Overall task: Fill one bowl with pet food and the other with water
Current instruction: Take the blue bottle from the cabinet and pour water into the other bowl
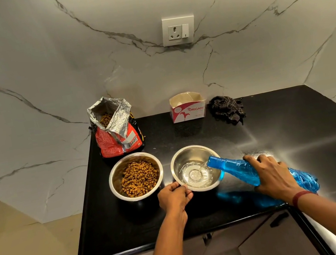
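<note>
Nearest the camera, two bare forearms reach out over the front edge of the black table point(135, 229). The left hand point(173, 197) pinches the near rim of a steel bowl point(192, 154), thumb on top and fingers curled under the lip. The right hand point(271, 175), a red band at its wrist, is wrapped around the middle of a blue plastic bottle point(236, 165) that is tipped low, neck pointing left over the bowl's right rim. A thin stream of water point(201, 167) runs from the open mouth into the bowl, where a shallow pool ripples at the bottom. Just left of it, close but not touching, stands a second steel bowl point(117, 174) holding brown pet food point(138, 177) heaped well up its sides. Behind that bowl a red food bag point(113, 141) stands upright with its silver-lined top torn open and kibble visible inside. Farther back, near the marble wall, sits an open white carton point(188, 110) printed "ORIGAMI", and a crumpled dark checked cloth point(226, 109) lies to its right. A wall socket point(178, 30) is mounted above them.
</note>
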